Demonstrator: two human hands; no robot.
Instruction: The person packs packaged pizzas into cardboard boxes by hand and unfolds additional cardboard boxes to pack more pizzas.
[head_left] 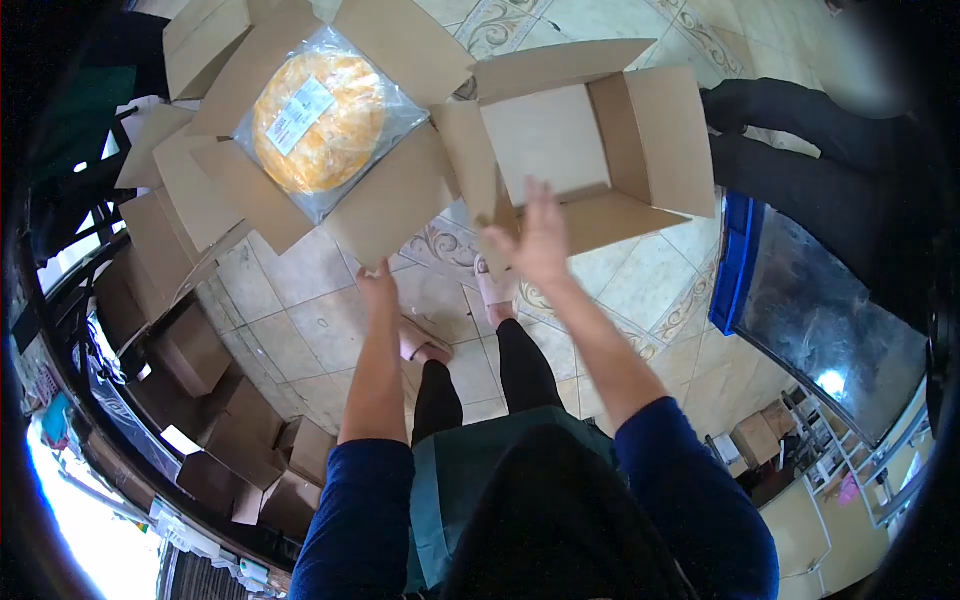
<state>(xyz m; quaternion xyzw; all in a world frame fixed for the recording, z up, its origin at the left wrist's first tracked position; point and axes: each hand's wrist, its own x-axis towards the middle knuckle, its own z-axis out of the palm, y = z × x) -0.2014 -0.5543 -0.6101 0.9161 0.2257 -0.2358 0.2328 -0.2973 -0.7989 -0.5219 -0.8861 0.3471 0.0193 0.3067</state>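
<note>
My left hand has its fingers closed on the near flap of an open cardboard box. On top of that box lies a round, flat, yellow-and-white bread-like item in a clear plastic bag, with a white printed label. To the right stands a second open cardboard box, its flaps up and its pale bottom showing. My right hand, slightly blurred, reaches over this box's near left corner. Its fingers are stretched out and the thumb is apart, close to the box's flap.
More open cardboard boxes stand at the left, with further brown cartons below them. On the right is a blue crate edge beside a dark glossy panel. A person's dark-clothed legs show at the right. The floor is tiled.
</note>
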